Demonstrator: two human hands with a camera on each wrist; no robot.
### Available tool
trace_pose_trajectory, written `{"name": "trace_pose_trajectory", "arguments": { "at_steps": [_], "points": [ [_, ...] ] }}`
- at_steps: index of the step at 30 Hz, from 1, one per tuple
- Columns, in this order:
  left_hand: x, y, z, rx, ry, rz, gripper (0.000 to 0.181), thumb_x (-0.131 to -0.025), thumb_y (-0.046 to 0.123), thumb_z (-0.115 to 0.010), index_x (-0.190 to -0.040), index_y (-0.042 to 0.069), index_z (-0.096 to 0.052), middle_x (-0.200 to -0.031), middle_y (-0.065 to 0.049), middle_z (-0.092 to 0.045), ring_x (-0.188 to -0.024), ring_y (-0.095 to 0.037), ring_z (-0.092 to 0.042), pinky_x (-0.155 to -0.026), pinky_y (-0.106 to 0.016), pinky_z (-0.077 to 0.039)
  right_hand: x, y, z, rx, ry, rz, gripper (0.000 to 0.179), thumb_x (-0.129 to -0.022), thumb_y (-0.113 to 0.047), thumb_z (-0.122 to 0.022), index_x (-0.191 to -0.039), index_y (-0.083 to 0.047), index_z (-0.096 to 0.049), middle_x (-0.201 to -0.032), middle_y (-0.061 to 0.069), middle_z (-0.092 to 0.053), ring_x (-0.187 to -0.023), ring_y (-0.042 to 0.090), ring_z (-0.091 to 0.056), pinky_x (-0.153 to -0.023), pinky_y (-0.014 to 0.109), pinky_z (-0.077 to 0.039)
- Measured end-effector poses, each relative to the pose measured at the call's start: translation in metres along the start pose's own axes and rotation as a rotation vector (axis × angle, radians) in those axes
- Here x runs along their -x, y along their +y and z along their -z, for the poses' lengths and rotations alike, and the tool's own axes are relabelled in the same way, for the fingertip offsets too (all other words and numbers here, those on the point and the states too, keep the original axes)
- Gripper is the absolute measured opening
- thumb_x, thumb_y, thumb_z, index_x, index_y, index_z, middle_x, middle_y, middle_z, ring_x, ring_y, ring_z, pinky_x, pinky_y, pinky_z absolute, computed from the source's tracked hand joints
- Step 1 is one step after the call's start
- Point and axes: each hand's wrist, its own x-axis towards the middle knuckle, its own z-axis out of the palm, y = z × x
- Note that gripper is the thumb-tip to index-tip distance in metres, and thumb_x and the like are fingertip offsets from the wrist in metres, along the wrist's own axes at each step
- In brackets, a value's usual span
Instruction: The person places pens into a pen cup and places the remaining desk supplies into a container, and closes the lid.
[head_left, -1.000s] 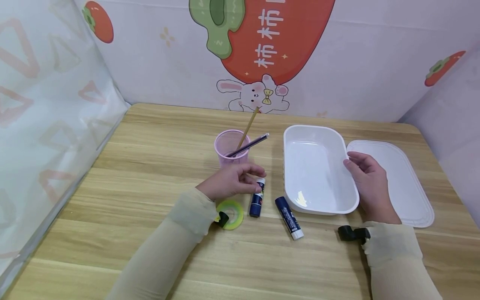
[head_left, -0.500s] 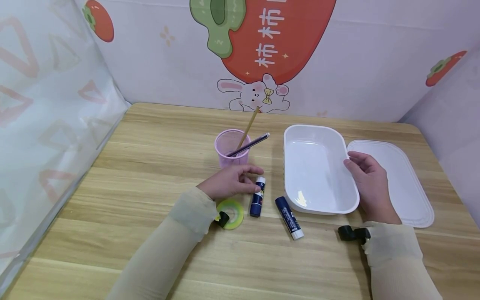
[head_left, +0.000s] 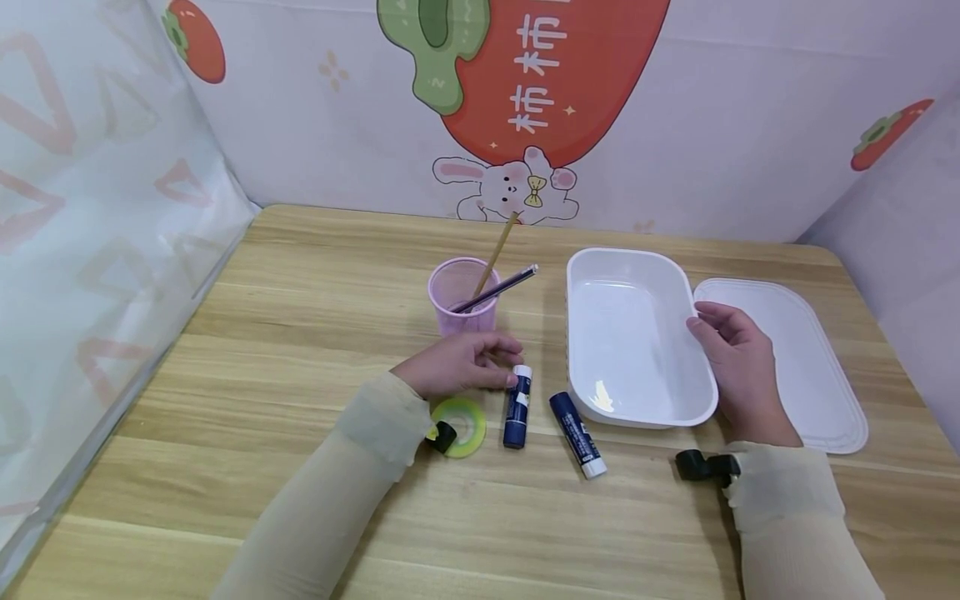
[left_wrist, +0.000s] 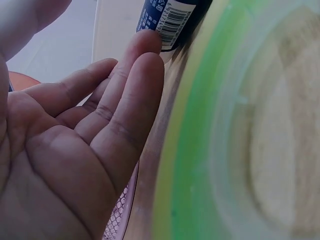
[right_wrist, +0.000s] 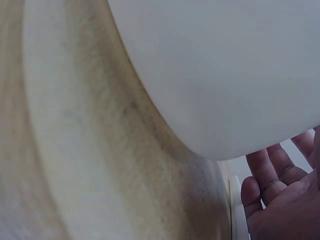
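The glue stick (head_left: 517,408) lies on the table (head_left: 465,533), its white cap pointing just past twelve o'clock. At its ten o'clock is the left hand (head_left: 461,367), fingers loosely bent with a gap left between them and the thumb. The thumb tip is right by the capped end; whether it touches, I cannot tell, and no firm hold shows.

If the step is to take up this stick, a good pinch would come at mid-barrel, thumb at nine o'clock and fingertips at three, since a round tube may roll when pushed from one side. Lifting straight up suits it best: the tape roll (head_left: 477,426) sits near half past eight, close under the wrist, and the other glue stick (head_left: 576,433) near half past three.

The cup (head_left: 459,323), at eleven o'clock, holds leaning sticks that a raised knuckle could catch. At two o'clock is the white box (head_left: 630,342); the right hand (head_left: 742,375) holds its far wall lightly, thumb over the rim, which should steady it. Beyond lies the lid (head_left: 806,358), near three o'clock.
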Motion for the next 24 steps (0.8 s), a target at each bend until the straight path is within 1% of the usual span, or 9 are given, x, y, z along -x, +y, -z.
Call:
{"name": "trace_pose_trajectory", "arguments": {
  "at_steps": [3, 6, 11, 14, 19, 24],
  "points": [
    [0.0015, 0.0003, -0.0002, 0.042, -0.02, 0.012, 0.051, -0.084, 0.021, -0.07, -0.13, 0.009, -0.051, -0.119, 0.002, -0.06, -0.103, -0.015, -0.059, -0.088, -0.028, -0.049, -0.0002, 0.0, -0.0002, 0.0, 0.002, 0.001, 0.053, -0.086, -0.05, -0.057, -0.133, -0.028, -0.049, -0.126, 0.003, -0.05, -0.103, 0.012, -0.052, -0.073, 0.013, -0.05],
    [0.0026, 0.0002, -0.0002, 0.078, -0.038, 0.008, 0.051, -0.085, 0.019, -0.069, -0.131, 0.007, -0.05, -0.119, -0.001, -0.059, -0.101, -0.018, -0.061, -0.087, -0.029, -0.05, -0.0005, 0.0, -0.0002, -0.003, 0.006, 0.003, 0.051, -0.086, -0.048, -0.057, -0.133, -0.027, -0.05, -0.125, 0.003, -0.05, -0.102, 0.011, -0.052, -0.072, 0.013, -0.05],
    [0.0037, -0.0001, 0.001, 0.106, -0.065, 0.02, 0.049, -0.086, 0.017, -0.068, -0.13, 0.008, -0.05, -0.119, -0.001, -0.059, -0.1, -0.021, -0.061, -0.085, -0.031, -0.051, -0.0005, -0.0001, 0.0001, -0.016, 0.006, 0.003, 0.05, -0.087, -0.047, -0.058, -0.132, -0.027, -0.051, -0.124, 0.002, -0.05, -0.1, 0.011, -0.051, -0.071, 0.013, -0.051],
    [0.0036, -0.0005, 0.0017, 0.112, -0.074, 0.028, 0.047, -0.086, 0.016, -0.067, -0.129, 0.008, -0.051, -0.116, -0.003, -0.06, -0.097, -0.022, -0.062, -0.084, -0.032, -0.052, -0.0003, -0.0003, 0.0002, -0.015, 0.002, 0.004, 0.05, -0.087, -0.047, -0.058, -0.132, -0.027, -0.05, -0.124, 0.002, -0.05, -0.1, 0.011, -0.051, -0.072, 0.013, -0.051],
    [0.0021, -0.0006, 0.002, 0.125, -0.091, 0.033, 0.042, -0.088, 0.013, -0.065, -0.127, 0.005, -0.051, -0.108, -0.01, -0.062, -0.093, -0.024, -0.063, -0.083, -0.033, -0.053, -0.0001, -0.0008, 0.0001, -0.012, 0.002, -0.006, 0.053, -0.086, -0.049, -0.058, -0.133, -0.027, -0.05, -0.126, 0.003, -0.049, -0.103, 0.011, -0.052, -0.072, 0.013, -0.05],
    [0.003, 0.0001, 0.0018, 0.184, -0.098, 0.057, 0.039, -0.087, 0.013, -0.065, -0.124, 0.004, -0.053, -0.105, -0.013, -0.063, -0.092, -0.026, -0.064, -0.084, -0.034, -0.053, -0.0005, -0.0006, -0.0001, -0.014, 0.001, -0.006, 0.053, -0.086, -0.049, -0.057, -0.133, -0.027, -0.05, -0.127, 0.003, -0.049, -0.104, 0.012, -0.052, -0.072, 0.013, -0.051]
  ]
}}
